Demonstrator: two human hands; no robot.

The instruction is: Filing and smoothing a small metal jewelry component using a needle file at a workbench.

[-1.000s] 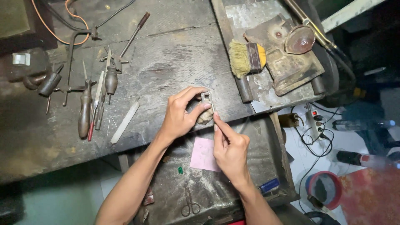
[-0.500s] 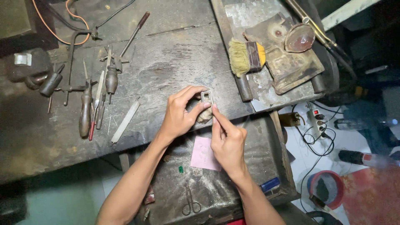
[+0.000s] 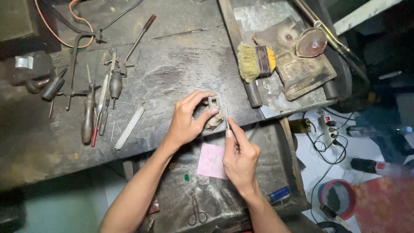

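Bench work seen from above. The left hand (image 3: 186,123) pinches a small rectangular metal frame (image 3: 214,102) between thumb and fingertips, bracing it against a worn peg (image 3: 214,121) at the front edge of the surface (image 3: 181,69); this grip is closed on the frame. The right hand (image 3: 239,160) is closed round a thin tool (image 3: 226,117), held upright like a pen, its tip just beside the frame. The step in hand appears to be fine filing or scraping of the frame's edge; a further stroke would call for a steady left-hand hold and short, light movements of the tool against the metal. Below the hands lie a pink paper (image 3: 212,161) and scissors (image 3: 196,210) in a tray (image 3: 267,151); files (image 3: 101,108) lie well to the left, a brush (image 3: 255,61) to the upper right. The tool's working end is too thin to identify, the contact point with the frame cannot be resolved, and the peg is largely covered by the left fingers.
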